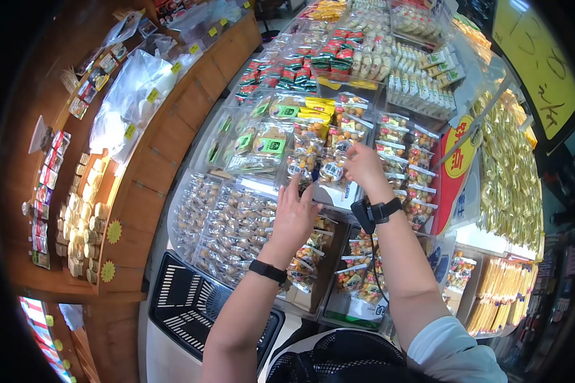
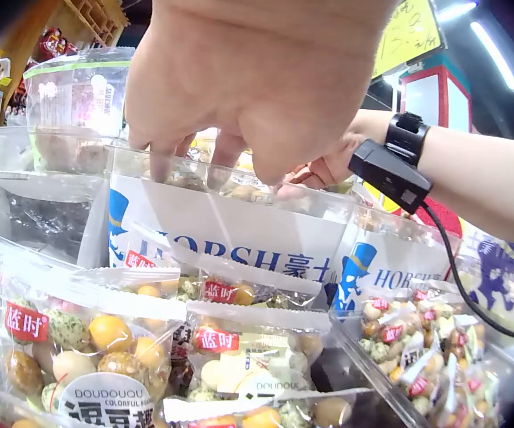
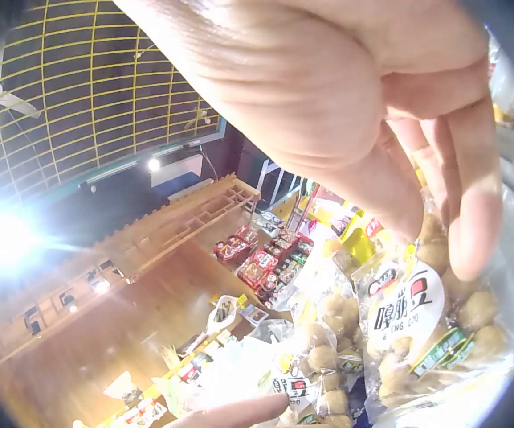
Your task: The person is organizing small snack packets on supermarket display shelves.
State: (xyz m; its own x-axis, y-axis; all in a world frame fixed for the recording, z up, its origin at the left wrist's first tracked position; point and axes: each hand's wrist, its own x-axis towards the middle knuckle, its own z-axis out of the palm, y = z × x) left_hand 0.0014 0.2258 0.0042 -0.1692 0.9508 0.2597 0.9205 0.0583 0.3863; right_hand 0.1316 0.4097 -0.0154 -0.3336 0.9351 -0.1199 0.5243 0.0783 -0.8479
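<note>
Two clear bags of round snacks with white labels stand in a clear bin. My right hand pinches the top of the right-hand bag; in the right wrist view the right hand has its thumb and fingers at the top edge of that bag. At the left-hand bag, my left hand reaches over the bin's front edge with its fingers spread. The left wrist view has the left hand above the white HORSH panel, its fingertips hidden behind it.
Bins of small wrapped snacks lie in front at left, and colourful bean bags sit below the panel. A black basket stands at lower left. Wooden shelves run along the left; gold packets hang at right.
</note>
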